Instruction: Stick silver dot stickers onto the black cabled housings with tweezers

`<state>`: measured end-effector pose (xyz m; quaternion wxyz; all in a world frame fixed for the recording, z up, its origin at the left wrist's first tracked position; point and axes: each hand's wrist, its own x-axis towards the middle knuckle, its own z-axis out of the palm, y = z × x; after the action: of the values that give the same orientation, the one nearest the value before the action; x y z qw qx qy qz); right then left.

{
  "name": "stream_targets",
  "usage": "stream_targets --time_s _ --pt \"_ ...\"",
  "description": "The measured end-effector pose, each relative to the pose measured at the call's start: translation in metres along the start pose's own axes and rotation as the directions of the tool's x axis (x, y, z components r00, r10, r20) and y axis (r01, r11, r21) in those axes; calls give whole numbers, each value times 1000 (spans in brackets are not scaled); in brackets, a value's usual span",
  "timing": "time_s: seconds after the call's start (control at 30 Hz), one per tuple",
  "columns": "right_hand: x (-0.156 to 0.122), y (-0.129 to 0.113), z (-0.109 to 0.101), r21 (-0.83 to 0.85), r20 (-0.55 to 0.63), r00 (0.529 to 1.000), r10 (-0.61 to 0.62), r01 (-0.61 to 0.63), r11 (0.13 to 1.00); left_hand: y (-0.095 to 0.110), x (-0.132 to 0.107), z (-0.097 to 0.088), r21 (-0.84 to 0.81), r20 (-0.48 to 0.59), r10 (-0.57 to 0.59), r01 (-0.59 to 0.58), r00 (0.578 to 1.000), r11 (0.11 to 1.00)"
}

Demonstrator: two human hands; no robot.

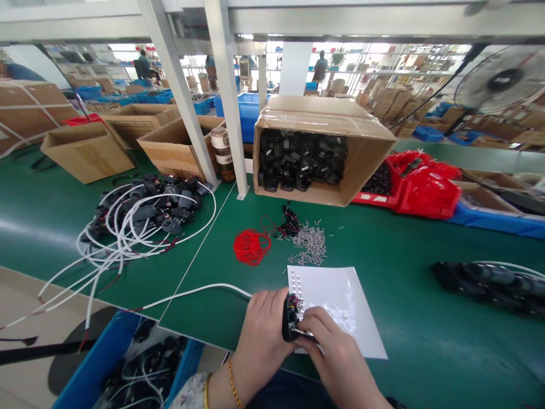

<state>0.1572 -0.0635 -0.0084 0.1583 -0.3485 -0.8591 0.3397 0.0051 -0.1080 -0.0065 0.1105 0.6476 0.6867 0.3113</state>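
Observation:
My left hand [261,329] is closed round a small black open adapter housing [290,318] with red wires inside; a white cable [200,291] runs from it to the left. My right hand [336,352] pinches at the housing's lower edge, fingers pressed together on something I cannot make out. Both hands rest over the near corner of a white sheet [340,307] with rows of small dots. Just beyond lie a heap of small silver pins [313,244], a coil of red wire [251,247] and a few black parts [290,221].
A tipped cardboard box [366,165] of black housings stands behind the sheet. A pile of white-cabled adapters [145,216] lies left, a blue bin [110,358] of them below the table edge. Red trays [426,193] sit right, black cabled parts [489,281] near right.

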Motion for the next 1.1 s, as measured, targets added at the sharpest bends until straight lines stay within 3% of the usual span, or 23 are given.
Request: stream_targets --time_s 0.1,0.17,0.4,0.5,0.57,0.63,0.7,0.77,0.83,0.97,1.03,1.1 --pt "1 -7 -2 89 50 995 90 -94 992 1 0 1 -9 29 -27 27 999 1000" --pt "3 -11 -1 178 23 996 86 -88 980 -2 -1 2 -24 13 -34 34 999 999" --pt "7 -12 27 350 -238 968 83 6 937 -9 -5 8 -145 -147 -115 94 982 985" --pt "13 -11 31 418 -371 892 259 -88 904 -10 -7 10 -230 -164 -223 182 961 956" --pt "19 -12 26 562 -319 851 418 -185 806 -12 -9 11 -294 -139 -288 238 948 926" --pt "26 -13 19 693 -153 869 471 -246 678 -14 -11 12 -341 -107 -287 237 952 910" --pt "31 -15 14 741 -54 888 457 -270 614 -17 -11 12 -369 -95 -227 178 969 912" --pt "32 -17 14 728 -80 885 460 -264 633 -20 -9 11 -390 -92 -165 117 982 913" --pt "29 -18 18 677 -171 888 427 -209 706 -22 -7 10 -411 -88 -142 94 986 907" --pt "22 -13 22 437 -331 926 184 -22 899 -30 -6 12 -453 -84 -124 73 989 889" --pt "26 -9 11 313 -304 952 43 57 948 -35 -8 15 -483 -94 -126 65 988 873" --pt "41 -3 -10 238 -291 956 15 57 970 -41 -9 17 -533 -102 -127 54 987 844"
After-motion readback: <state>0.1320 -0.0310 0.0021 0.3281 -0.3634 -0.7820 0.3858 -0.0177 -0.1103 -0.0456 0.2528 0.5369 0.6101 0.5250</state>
